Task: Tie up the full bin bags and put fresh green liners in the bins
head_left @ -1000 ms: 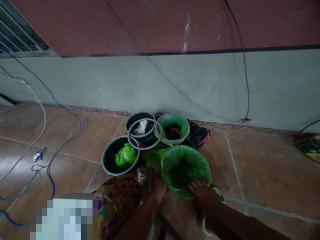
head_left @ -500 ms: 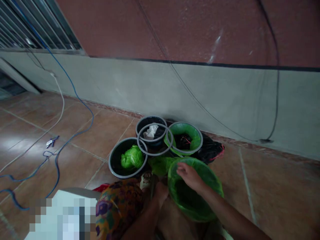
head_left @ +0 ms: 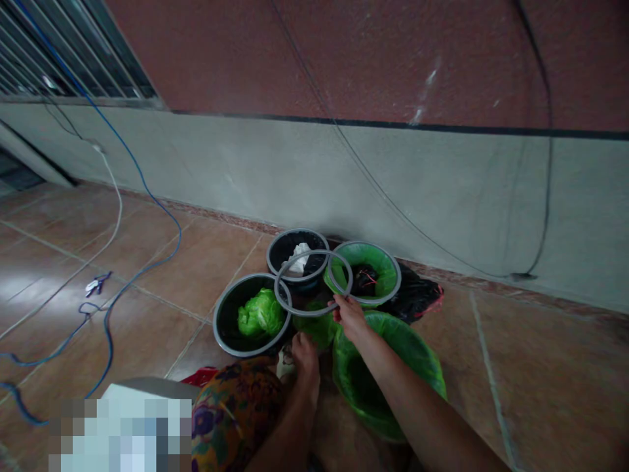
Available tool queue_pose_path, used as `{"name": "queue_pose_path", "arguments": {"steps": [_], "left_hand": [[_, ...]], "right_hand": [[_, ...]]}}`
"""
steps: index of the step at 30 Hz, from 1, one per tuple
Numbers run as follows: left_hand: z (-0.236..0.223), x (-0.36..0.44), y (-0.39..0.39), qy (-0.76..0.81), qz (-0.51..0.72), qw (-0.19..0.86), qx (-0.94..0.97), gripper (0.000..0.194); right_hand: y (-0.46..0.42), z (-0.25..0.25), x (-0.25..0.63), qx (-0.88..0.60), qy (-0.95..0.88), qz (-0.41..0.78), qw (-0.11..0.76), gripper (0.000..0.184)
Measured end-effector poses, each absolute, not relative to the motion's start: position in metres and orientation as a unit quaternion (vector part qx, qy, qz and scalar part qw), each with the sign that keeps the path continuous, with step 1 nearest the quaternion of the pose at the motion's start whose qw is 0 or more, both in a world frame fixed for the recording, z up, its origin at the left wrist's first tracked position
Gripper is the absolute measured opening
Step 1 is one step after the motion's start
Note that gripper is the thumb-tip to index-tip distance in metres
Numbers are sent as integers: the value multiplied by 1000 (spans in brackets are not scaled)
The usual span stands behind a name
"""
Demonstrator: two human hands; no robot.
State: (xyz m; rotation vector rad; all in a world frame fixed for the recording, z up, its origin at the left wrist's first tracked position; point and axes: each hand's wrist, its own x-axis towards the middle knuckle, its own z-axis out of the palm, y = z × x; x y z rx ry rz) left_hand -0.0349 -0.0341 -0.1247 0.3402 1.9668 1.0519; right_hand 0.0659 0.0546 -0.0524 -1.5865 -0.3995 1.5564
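My right hand (head_left: 350, 314) pinches the near edge of a loose grey ring (head_left: 295, 259) that lies across the bins. Below it stands a bin lined with a green bag (head_left: 417, 357), under my right forearm. My left hand (head_left: 304, 351) rests low beside that bin, near a crumpled green bag (head_left: 314, 328); its fingers curl down and what they touch is hidden. A black bin (head_left: 226, 321) with a crumpled green bag (head_left: 260, 313) inside stands at the left.
Two more bins stand against the wall: a black one (head_left: 280, 246) holding white paper and a green-lined one (head_left: 381, 262) with a grey ring. A black bag (head_left: 417, 295) lies at the right. Blue and white cables (head_left: 113, 288) trail over the tiled floor on the left.
My right hand left the green-lined bin's rim, reached forward and took hold of the loose grey ring. The ring has shifted slightly right. My left hand moved a little forward.
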Motion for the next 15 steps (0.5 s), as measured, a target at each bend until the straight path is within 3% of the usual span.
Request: {"name": "queue_pose_path", "arguments": {"steps": [4, 9, 12, 15], "left_hand": [[-105, -38, -25, 698, 494, 519, 8, 48], [-82, -27, -29, 605, 494, 623, 46, 59], [-79, -14, -34, 625, 437, 616, 196, 39], [-81, -5, -39, 685, 345, 527, 367, 21]], "right_hand": [[0, -37, 160, -621, -247, 604, 434, 27], [-82, -41, 266, -687, -260, 576, 358, 37], [-107, -56, 287, -707, -289, 560, 321, 37], [-111, -72, 285, -748, -301, 529, 265, 38]]}}
